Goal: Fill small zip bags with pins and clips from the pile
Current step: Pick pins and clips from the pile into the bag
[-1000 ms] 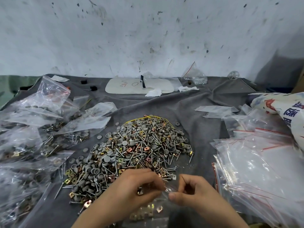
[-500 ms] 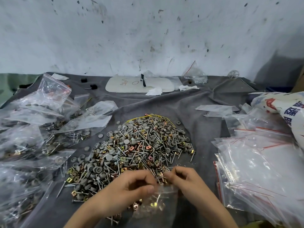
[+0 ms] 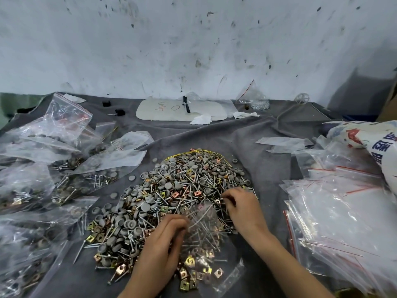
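A big pile (image 3: 171, 196) of steel pins, grey round caps and gold and copper square clips lies on the grey cloth (image 3: 264, 168) in front of me. A small clear zip bag (image 3: 206, 250) lies over the pile's near edge, with several clips and pins inside. My left hand (image 3: 165, 246) grips the bag's left edge at its mouth. My right hand (image 3: 240, 207) reaches into the right side of the pile, fingers curled over pins there; whether it holds any is hidden.
Filled zip bags (image 3: 43, 168) are heaped along the left. A stack of empty zip bags (image 3: 335, 211) with red strips lies at the right, beside a printed white sack (image 3: 376, 147). A white board (image 3: 180, 110) and paper scraps sit at the back by the wall.
Both hands were together at the bag's mouth. Now the right hand has left the bag and moved up and right into the pile; the left hand still holds the bag.
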`<state>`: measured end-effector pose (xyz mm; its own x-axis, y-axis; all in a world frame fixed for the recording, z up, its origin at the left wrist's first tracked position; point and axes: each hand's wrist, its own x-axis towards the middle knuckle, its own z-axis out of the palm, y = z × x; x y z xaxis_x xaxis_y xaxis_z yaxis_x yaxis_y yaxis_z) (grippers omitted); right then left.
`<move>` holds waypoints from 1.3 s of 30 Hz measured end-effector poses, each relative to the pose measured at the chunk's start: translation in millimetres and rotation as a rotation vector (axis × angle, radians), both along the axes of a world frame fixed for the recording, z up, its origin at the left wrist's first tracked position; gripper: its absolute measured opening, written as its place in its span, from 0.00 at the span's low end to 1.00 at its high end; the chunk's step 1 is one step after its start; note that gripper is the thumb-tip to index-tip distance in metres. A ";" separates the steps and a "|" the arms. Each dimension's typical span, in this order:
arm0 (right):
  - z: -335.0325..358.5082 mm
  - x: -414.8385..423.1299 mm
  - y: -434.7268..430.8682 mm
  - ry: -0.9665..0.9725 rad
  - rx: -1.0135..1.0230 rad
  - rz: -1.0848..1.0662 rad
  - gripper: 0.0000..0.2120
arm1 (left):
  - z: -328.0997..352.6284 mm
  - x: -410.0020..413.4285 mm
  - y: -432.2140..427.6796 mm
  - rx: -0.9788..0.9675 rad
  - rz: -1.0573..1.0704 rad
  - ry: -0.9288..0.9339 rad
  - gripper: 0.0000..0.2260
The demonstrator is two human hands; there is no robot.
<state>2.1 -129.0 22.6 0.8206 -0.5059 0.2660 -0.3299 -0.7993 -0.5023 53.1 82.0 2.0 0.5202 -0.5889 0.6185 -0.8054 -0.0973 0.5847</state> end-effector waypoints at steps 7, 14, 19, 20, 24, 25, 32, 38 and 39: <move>76.3 -10.1 15.4 -0.366 0.261 0.208 0.10 | -1.0 -0.3 2.1 -0.089 -0.018 0.129 0.09; 108.8 -3.6 53.1 0.101 0.086 0.733 0.06 | -4.0 -0.6 3.4 -0.126 -0.133 0.153 0.10; 112.6 -2.3 42.3 0.174 0.094 0.769 0.09 | -9.2 0.4 4.7 -0.179 -0.118 0.230 0.08; 111.9 -2.0 41.5 0.169 0.100 0.758 0.09 | -10.3 0.9 4.8 -0.177 -0.116 0.226 0.08; 103.1 -1.9 46.6 0.171 0.130 0.764 0.08 | -11.5 1.8 5.1 -0.195 -0.106 0.203 0.08; 100.6 -1.8 47.8 0.182 0.136 0.770 0.08 | -11.5 1.5 4.7 -0.195 -0.099 0.194 0.08; 88.8 -0.7 39.2 0.075 0.283 0.632 0.07 | -8.4 -0.2 4.2 -0.220 -0.028 0.220 0.04; 49.0 -4.5 2.2 0.392 0.132 0.218 0.01 | -3.0 0.0 3.7 -0.247 0.083 0.296 0.04; 39.0 -7.7 2.2 0.474 0.123 0.202 0.03 | -2.1 0.2 3.3 -0.254 0.096 0.298 0.04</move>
